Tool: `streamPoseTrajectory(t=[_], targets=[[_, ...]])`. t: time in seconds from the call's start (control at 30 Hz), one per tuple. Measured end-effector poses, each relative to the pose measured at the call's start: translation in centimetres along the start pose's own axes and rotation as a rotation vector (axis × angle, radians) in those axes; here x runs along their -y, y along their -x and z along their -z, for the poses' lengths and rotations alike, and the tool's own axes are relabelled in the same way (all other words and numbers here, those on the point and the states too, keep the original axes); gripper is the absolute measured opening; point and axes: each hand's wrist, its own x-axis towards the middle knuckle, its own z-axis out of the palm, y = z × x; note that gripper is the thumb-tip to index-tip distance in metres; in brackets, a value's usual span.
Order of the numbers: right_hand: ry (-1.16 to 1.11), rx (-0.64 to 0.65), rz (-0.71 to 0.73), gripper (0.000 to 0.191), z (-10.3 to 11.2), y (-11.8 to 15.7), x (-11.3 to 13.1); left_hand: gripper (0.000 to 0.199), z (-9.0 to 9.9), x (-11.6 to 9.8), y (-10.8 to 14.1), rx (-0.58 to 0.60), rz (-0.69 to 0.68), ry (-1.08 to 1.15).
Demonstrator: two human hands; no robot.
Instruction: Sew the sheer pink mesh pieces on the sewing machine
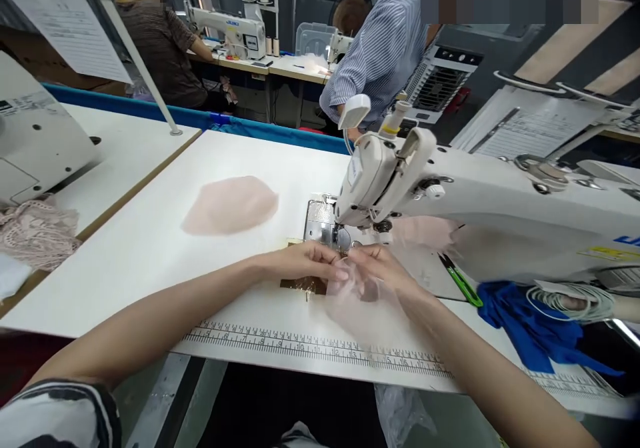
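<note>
Both my hands pinch a sheer pale pink piece of fabric [367, 308] just in front of the needle area of a white sewing machine [373, 175]. My left hand [315, 261] has thumb and fingers closed at the fabric's left upper edge. Close beside it, my right hand [377, 265] grips the same piece near its top, with some fingers behind the cloth. The fabric hangs toward the table's front edge, over the printed ruler. Left of the machine, another pale pink fabric piece [233, 205] lies flat on the white table [150, 281].
Green thread snips [460, 280] lie right of the needle, near a blue cloth [530, 325] and a coiled pale cord [570, 301]. More pink fabric [425, 233] sits under the machine arm. Lace [40, 231] is bunched at far left. Other people are at the back.
</note>
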Motion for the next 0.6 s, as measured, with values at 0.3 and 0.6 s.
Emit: streamPoseTrajectory(t=[0.3, 0.6], targets=[[-0.167, 0.235, -0.168, 0.027, 1.4, -0.3, -0.1, 0.04, 1.7, -0.9, 0.4, 0.06, 0.266, 0.079], [0.106, 0.05, -0.01, 0.026, 1.5, 0.5, -0.6, 0.016, 0.5, -0.7, -0.1, -0.136, 0.164, -0.137]])
